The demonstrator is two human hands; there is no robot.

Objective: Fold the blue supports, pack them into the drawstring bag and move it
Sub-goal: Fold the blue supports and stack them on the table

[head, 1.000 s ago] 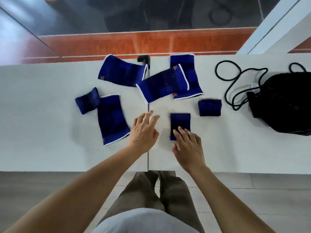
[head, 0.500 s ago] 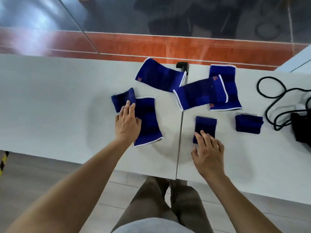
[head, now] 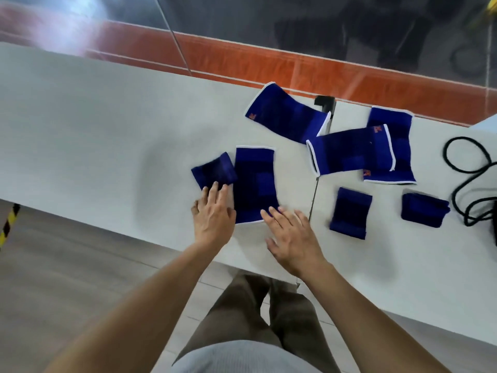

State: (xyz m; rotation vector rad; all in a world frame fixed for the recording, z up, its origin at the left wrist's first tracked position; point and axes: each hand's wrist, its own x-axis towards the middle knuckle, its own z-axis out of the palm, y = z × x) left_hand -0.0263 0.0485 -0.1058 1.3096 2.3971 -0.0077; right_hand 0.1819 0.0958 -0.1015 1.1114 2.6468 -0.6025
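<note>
Left hand (head: 213,214) and right hand (head: 291,235) spread flat, holding nothing, at near edge of unfolded support (head: 255,184) on table (head: 94,125). Knit likely soft, light, stretchy; grip by corners.

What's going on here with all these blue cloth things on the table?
A person is folding blue elastic supports on a white table. The left hand touches a small folded support, and the right hand reaches the near edge of a flat, unfolded support. Two folded ones lie to the right, three flat ones farther back. Only a black cord shows at the right edge.
</note>
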